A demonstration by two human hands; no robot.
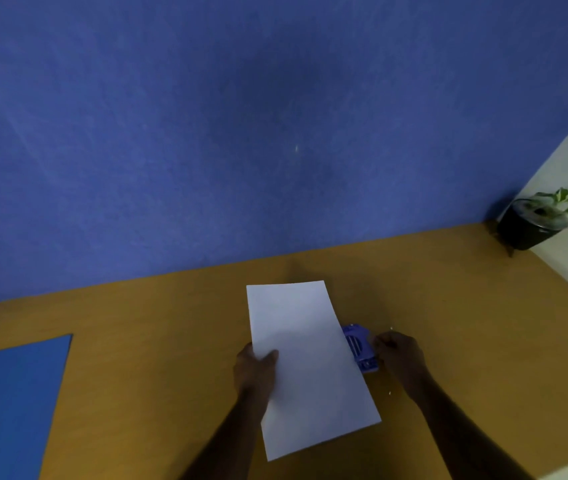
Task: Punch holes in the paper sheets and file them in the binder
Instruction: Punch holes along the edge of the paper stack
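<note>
A white paper sheet [307, 362] lies lengthwise over the brown table [158, 341], its right edge pushed into a blue hole punch [358, 346]. My left hand [256, 370] grips the sheet's left edge, thumb on top. Closed around the right side of the punch is my right hand [400, 358]. The punch is partly hidden by the paper and that hand. A blue binder [9, 400] lies flat at the lower left, cut off by the frame.
A blue wall [241, 133] rises behind the table. In the far right corner stands a black pot with a green plant [535, 220]. A few tiny white paper bits [389, 393] lie near my right wrist.
</note>
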